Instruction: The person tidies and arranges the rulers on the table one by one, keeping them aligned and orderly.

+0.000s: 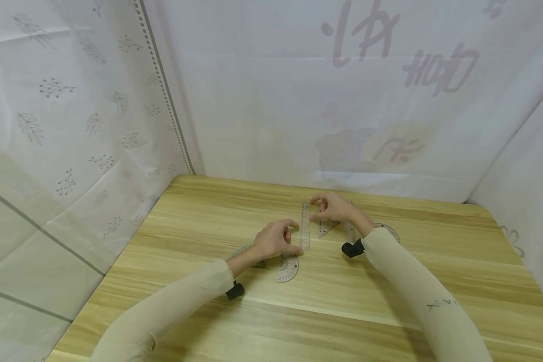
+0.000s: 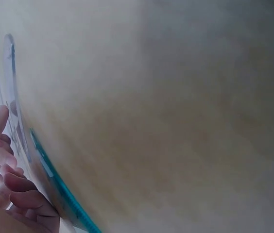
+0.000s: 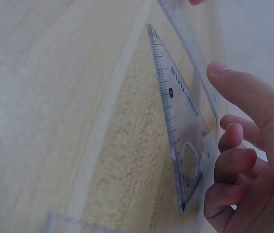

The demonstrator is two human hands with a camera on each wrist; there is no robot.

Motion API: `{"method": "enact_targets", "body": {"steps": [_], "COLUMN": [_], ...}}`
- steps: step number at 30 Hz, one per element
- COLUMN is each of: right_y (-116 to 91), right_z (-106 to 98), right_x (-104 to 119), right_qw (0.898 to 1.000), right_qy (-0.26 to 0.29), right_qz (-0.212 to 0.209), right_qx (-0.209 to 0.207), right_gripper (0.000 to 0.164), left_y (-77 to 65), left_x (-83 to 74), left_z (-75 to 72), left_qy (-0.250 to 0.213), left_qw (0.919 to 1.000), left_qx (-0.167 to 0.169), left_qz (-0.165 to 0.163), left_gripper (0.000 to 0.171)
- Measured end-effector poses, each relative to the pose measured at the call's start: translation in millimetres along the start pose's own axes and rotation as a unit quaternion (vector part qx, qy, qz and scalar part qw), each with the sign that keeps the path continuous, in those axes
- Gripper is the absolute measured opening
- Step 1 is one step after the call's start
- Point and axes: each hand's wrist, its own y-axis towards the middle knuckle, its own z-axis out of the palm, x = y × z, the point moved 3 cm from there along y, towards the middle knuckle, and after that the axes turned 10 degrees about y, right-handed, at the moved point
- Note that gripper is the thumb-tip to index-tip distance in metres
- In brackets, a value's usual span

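A clear ruler [image 1: 305, 229] lies lengthwise away from me on the wooden table, between both hands. My left hand [image 1: 273, 239] is at its near left, the thumb tip at the ruler's lower end and the fingers bent loosely. At the far right end is my right hand [image 1: 332, 207], thumb and index finger spread beside the ruler's edge; the thumb tip overlaps that edge in the right wrist view. Under the right hand sits a clear set square [image 3: 176, 116] with printed markings. A clear protractor [image 1: 288, 269] lies just below the left hand.
A green-edged clear piece [image 2: 61, 191] is partly hidden behind the left wrist. Right of the set square lie another clear strip [image 1: 350, 231] and a second protractor [image 1: 389, 230], partly covered by the right arm. Printed curtains [image 1: 262, 100] enclose the table's back and sides.
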Motion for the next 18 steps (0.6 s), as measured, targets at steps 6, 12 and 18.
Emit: {"method": "enact_targets", "body": {"steps": [6, 12, 18], "right_y": [1.4, 2.3, 3.4], "right_z": [1.8, 2.2, 2.6], "right_x": [-0.7, -1.9, -4.7], "right_qw": [1.000, 1.000, 1.000], "right_qy": [0.001, 0.002, 0.003], "right_qz": [0.010, 0.008, 0.007], "right_qx": [-0.002, 0.002, 0.006], "right_gripper": [0.059, 0.062, 0.063], "left_y": [0.5, 1.1, 1.8], "left_x": [1.3, 1.8, 1.5], "left_z": [2.0, 2.9, 2.7], "left_qy": [0.017, 0.026, 0.043], "left_qw": [0.9999, 0.9997, 0.9990], "left_qx": [0.003, 0.005, 0.008], "left_qz": [0.000, -0.001, -0.007], "left_gripper": [0.067, 0.067, 0.067]}}
